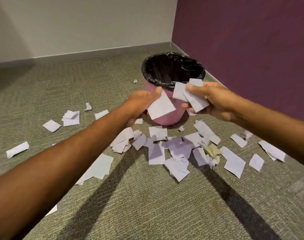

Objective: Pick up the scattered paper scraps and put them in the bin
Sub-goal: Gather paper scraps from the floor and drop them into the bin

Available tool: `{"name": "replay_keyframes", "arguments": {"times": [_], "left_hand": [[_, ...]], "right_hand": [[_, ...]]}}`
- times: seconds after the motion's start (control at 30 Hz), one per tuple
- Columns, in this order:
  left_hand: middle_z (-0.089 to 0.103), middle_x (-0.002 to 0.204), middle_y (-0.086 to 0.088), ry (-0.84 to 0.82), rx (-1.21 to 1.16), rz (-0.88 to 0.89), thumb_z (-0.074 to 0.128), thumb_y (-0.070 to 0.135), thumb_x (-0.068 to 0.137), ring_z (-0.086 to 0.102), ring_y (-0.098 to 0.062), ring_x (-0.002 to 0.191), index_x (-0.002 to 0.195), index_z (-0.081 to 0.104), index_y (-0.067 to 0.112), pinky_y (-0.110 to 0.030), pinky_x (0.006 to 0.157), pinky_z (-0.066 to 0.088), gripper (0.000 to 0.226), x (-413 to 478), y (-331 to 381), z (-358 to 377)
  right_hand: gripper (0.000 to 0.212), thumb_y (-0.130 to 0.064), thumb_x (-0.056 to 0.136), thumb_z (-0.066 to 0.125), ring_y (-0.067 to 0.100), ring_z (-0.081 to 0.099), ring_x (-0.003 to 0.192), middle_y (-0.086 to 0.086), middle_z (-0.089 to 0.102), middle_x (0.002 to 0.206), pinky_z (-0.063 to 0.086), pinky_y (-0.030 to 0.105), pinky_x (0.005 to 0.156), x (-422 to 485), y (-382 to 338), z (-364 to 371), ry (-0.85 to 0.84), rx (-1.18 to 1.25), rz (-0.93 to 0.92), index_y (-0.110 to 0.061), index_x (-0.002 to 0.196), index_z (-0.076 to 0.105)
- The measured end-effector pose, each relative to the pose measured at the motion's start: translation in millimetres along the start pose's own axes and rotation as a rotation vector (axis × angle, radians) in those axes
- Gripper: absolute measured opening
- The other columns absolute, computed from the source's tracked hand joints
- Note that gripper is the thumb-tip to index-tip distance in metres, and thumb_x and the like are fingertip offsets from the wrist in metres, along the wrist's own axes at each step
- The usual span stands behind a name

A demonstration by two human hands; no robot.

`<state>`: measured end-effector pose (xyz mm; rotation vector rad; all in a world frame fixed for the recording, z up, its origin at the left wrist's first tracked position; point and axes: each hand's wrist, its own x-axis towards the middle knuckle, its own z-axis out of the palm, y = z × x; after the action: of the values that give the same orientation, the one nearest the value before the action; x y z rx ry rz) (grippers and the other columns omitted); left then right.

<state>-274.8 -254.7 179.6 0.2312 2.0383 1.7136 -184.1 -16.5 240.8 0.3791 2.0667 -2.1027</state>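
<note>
Paper scraps (191,96) held in both hands, bin (166,116) upright.

Two bare arms and two bare hands, nothing worn.

The left forearm (64,163) is uncovered from the frame edge to the wrist: no sleeve, cuff, watch or band shows along it. The right forearm (269,116) is likewise uncovered as far as the picture reaches. The left hand (140,103) wears no glove and no ring on the fingers that show; its thumbnail looks short and plain. The right hand (212,99) is also ungloved, with no ring or bracelet in view and short, unpainted nails. Both wrists are bare.
</note>
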Motion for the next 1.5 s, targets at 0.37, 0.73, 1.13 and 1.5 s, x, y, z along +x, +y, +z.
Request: {"name": "replay_keyframes", "arguments": {"times": [0.37, 0.73, 1.13, 1.5], "left_hand": [[0.07, 0.118, -0.008, 0.155, -0.501, -0.132, 0.061, 0.04, 0.106, 0.071, -0.018, 0.068, 0.121, 0.064, 0.006, -0.023, 0.046, 0.059, 0.038, 48.4, 90.4, 20.4], [0.043, 0.158, -0.023, 0.026, -0.635, -0.166, 0.053, 0.045, 0.109, 0.056, -0.048, 0.136, 0.157, 0.043, 0.012, -0.053, 0.076, 0.066, 0.059, 61.3, 92.7, 24.1], [0.061, 0.078, -0.004, -0.035, -0.32, -0.186, 0.048, 0.031, 0.113, 0.063, -0.014, 0.064, 0.095, 0.062, 0.012, -0.027, 0.062, 0.064, 0.03, 40.4, 68.9, 13.2], [0.072, 0.105, -0.014, -0.247, 0.333, -0.297, 0.07, 0.017, 0.1, 0.07, -0.025, 0.088, 0.12, 0.063, -0.002, -0.035, 0.069, 0.061, 0.029, 26.6, -43.7, 2.4]], "right_hand": [[0.033, -0.026, 0.108, 0.062, 0.037, 0.081, 0.096, 0.021, 0.076, 0.123, 0.067, 0.044, 0.071, 77.8, -43.6, 3.2, 0.277, 0.295, 0.027, -0.01, 0.136, 0.061], [0.042, -0.023, 0.105, 0.068, 0.038, 0.071, 0.116, 0.024, 0.059, 0.139, 0.068, 0.043, 0.079, 96.4, -40.6, 5.1, 0.247, 0.342, 0.024, -0.008, 0.143, 0.056], [0.011, -0.022, 0.105, 0.064, 0.012, 0.067, 0.072, 0.001, 0.07, 0.084, 0.058, 0.026, 0.062, 70.3, -22.9, -5.9, 0.211, 0.159, 0.019, -0.014, 0.107, 0.071], [0.014, -0.01, 0.098, 0.074, 0.017, 0.071, 0.071, 0.011, 0.077, 0.091, 0.059, 0.03, 0.062, 39.2, 75.3, -1.1, 0.138, -0.253, 0.182, -0.003, 0.11, 0.073]]}}
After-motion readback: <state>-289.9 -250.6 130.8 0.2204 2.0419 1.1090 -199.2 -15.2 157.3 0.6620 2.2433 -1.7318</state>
